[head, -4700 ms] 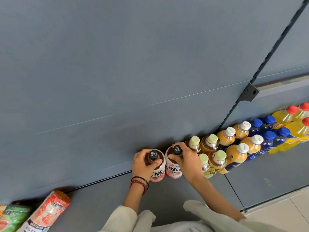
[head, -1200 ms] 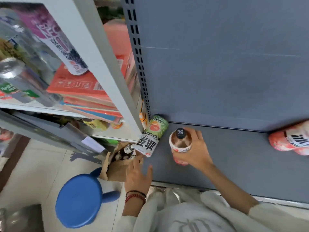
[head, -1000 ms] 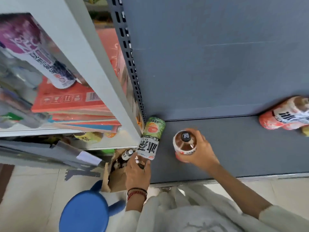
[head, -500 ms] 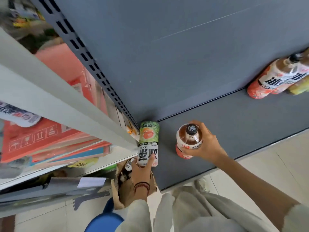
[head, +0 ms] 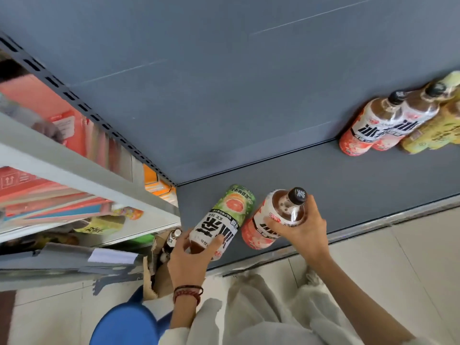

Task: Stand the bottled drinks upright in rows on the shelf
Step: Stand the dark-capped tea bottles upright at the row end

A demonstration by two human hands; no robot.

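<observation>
The green-labelled bottle [head: 224, 216], printed ICE TEA, lies at the shelf's [head: 348, 190] near left corner, with the left hand's [head: 191, 256] fingers curled round its near end. Just right of it, the right hand's [head: 305, 232] fingers wrap the shoulder of the black-capped pink-labelled bottle [head: 267, 221]. Two matching bottles [head: 368, 130] stand far right.

The shelf [head: 323, 190] lies open between the green-label bottle [head: 224, 215] and pink-label bottle [head: 263, 227] at its left front and the standing bottles [head: 368, 130] at far right. The back panel [head: 224, 95] closes the rear. The slotted upright [head: 104, 125] bounds the left end.
</observation>
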